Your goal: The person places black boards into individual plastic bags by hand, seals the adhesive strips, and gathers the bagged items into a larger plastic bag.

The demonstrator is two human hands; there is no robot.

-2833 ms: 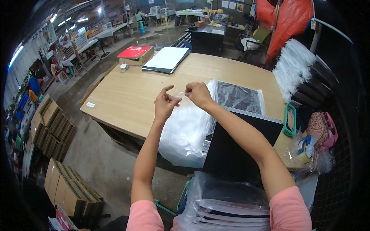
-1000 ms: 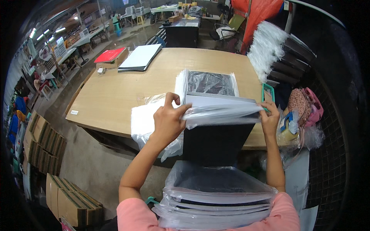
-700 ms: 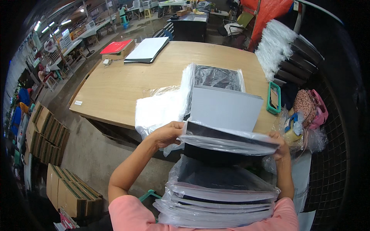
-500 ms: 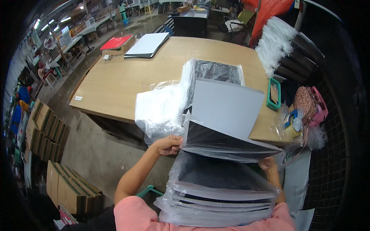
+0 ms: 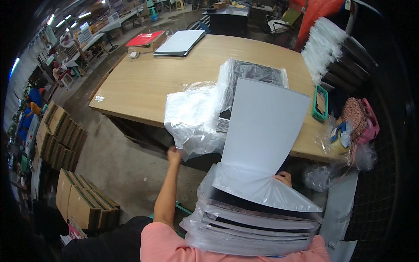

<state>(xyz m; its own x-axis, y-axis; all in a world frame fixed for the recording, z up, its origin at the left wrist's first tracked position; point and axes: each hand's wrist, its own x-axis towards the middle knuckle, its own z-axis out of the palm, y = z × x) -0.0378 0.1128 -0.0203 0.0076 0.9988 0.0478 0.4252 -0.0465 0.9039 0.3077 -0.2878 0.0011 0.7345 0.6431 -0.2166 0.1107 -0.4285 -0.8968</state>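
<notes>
A large white sheet stands tilted in front of me, its lower part inside a clear plastic bag. My right hand grips it at the right edge, where the plastic bunches into creases; part of the hand is hidden behind it. Against my chest leans a stack of bagged dark sheets. My left hand is off to the left, its fingers closed at the lower corner of a pile of clear plastic bags that overhangs the table's near edge.
On the wooden table lie a plastic-covered dark stack, white boards, a red-topped box and a green basket. Cartons stand on the floor at left. A patterned bag and tape roll are at right.
My left hand has let go of the bagged sheet's left corner and moved to the plastic bag pile. The sheet now stands more upright, with the bag low around it, held by my right hand.
</notes>
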